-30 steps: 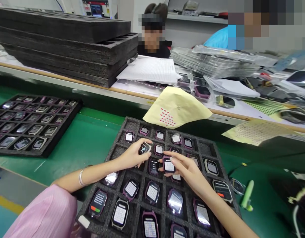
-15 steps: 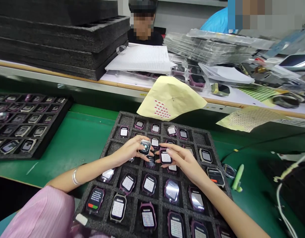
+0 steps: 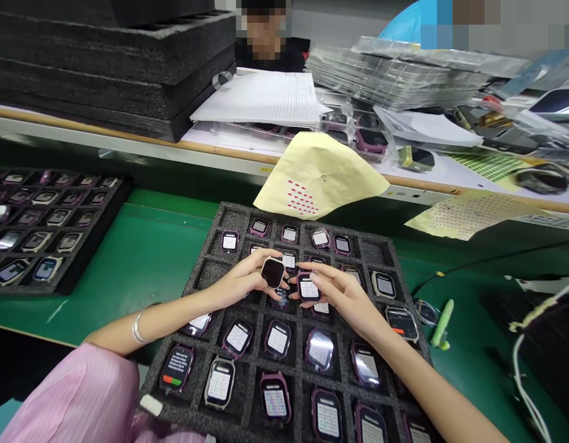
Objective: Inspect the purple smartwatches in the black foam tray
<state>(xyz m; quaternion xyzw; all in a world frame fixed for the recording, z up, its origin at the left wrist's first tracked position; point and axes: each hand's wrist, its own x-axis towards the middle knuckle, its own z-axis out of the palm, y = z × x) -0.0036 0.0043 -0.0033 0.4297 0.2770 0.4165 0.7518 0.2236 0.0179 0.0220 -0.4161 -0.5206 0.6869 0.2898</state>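
Observation:
My left hand holds a silver-rimmed watch between its fingers, and the watch's screen is dark. Just right of it, my right hand grips a purple watch with a lit white grid on its screen. Both hands hover over the middle of a black foam tray. Purple and silver watches lie in its compartments, most with lit white screens. One watch at the lower left shows red and green buttons. Fingers cover part of the compartments beneath them.
Another foam tray of watches lies at the left on the green table. Beyond is a shelf with stacked black foam, papers and plastic trays. Yellow sheets hang from its edge. A person sits behind.
The screen of the silver-rimmed watch in my left hand has gone from a lit dial to dark. The view has shifted slightly; both hands keep their hold.

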